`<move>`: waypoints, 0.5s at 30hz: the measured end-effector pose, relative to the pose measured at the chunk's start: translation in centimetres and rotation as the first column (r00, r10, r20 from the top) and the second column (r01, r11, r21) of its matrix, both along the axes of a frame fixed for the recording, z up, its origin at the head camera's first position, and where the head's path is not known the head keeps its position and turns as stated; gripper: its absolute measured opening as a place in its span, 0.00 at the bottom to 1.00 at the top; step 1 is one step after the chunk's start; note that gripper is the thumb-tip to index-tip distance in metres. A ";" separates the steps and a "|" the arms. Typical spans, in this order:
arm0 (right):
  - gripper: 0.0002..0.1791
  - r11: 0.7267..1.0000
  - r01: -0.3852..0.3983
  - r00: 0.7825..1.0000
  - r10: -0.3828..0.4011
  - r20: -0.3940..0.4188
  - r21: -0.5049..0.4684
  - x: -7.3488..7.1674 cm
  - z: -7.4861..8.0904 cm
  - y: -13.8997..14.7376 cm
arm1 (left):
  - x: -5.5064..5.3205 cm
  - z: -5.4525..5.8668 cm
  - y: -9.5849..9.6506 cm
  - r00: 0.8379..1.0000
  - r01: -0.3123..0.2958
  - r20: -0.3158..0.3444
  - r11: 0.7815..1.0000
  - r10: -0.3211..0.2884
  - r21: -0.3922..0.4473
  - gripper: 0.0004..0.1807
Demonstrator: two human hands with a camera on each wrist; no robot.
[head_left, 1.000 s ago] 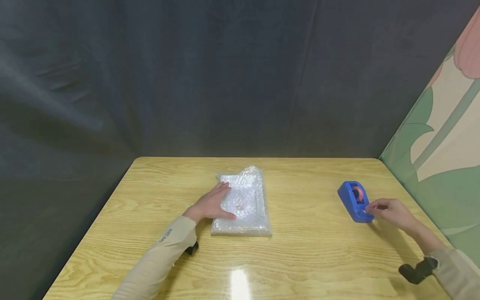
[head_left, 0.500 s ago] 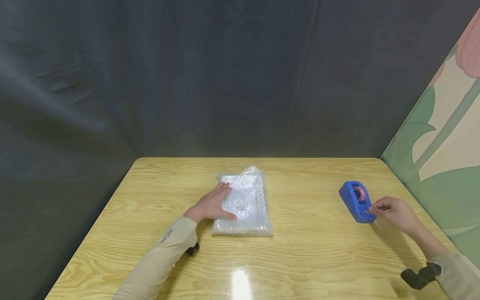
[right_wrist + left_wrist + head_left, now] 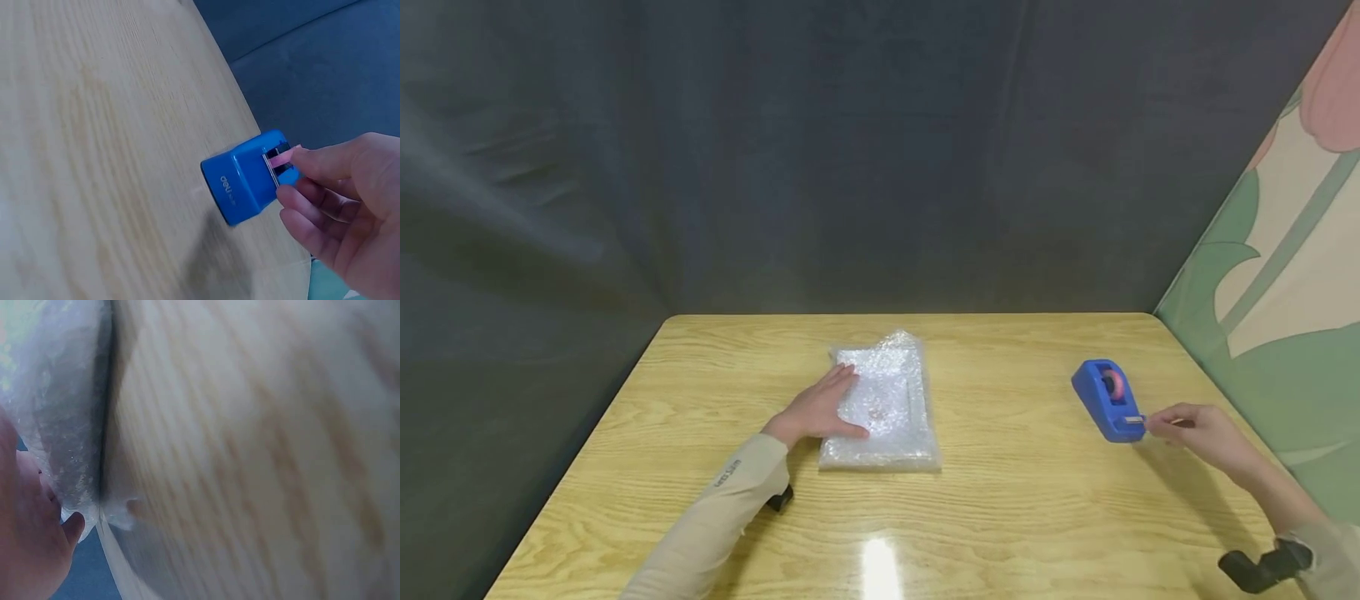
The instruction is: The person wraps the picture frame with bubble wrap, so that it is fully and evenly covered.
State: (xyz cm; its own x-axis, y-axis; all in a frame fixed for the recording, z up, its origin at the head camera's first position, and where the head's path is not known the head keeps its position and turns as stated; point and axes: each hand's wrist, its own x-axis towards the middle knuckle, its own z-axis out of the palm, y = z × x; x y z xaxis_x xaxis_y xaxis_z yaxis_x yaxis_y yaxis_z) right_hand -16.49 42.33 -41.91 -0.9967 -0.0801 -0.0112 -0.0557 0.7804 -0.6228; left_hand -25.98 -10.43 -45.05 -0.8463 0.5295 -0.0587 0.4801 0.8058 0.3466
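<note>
In the head view my left hand (image 3: 820,410) lies with spread fingers on the left side of a flat package in bubble wrap (image 3: 895,400). The left wrist view shows the thumb by the edge of the bubble wrap (image 3: 69,394). Over on the right, a blue tape dispenser (image 3: 1096,402) holds a pink roll of tape (image 3: 1114,385). My right hand (image 3: 1202,435) is just off its front end, finger and thumb pinching the end of a short pink strip of tape (image 3: 282,157) that reaches over the cutter. Its other fingers are loosely curled beside the dispenser (image 3: 247,178).
Everything stands on a wood-grain table (image 3: 1000,500). A dark curtain (image 3: 880,167) hangs behind it and along the left. On the right rises a wall panel with a painted flower (image 3: 1285,275). The dispenser is near the table's right edge.
My right hand has moved from over the dispenser's front end a little outward to the right, uncovering the cutter. My left hand stays on the package, and the head view has shifted slightly.
</note>
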 end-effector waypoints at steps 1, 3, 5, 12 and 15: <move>0.20 1.000 -0.002 1.000 0.002 0.026 -0.004 0.3 0.0 0.1 | 0.0 0.0 0.0 1.000 -0.002 0.000 1.000 0.002 0.000 0.58; 0.21 1.000 0.003 0.997 -0.002 0.074 -0.016 1.1 0.1 0.2 | 0.1 0.0 -0.1 1.000 -0.001 -0.002 1.000 0.001 -0.009 0.58; 0.21 1.000 0.004 0.995 -0.001 0.104 -0.027 1.8 0.0 0.4 | 0.2 0.0 -0.2 1.000 0.002 -0.007 1.000 -0.002 0.006 0.58; 0.23 0.994 -0.029 0.974 0.051 0.222 -0.101 3.3 -0.7 0.7 | 0.3 0.0 -0.4 1.000 -0.007 0.003 1.000 0.007 0.003 0.58; 0.22 0.983 -0.062 0.957 0.108 0.269 -0.175 3.4 -1.3 0.9 | 0.2 0.0 -0.5 1.000 -0.006 -0.009 1.000 0.006 0.002 0.58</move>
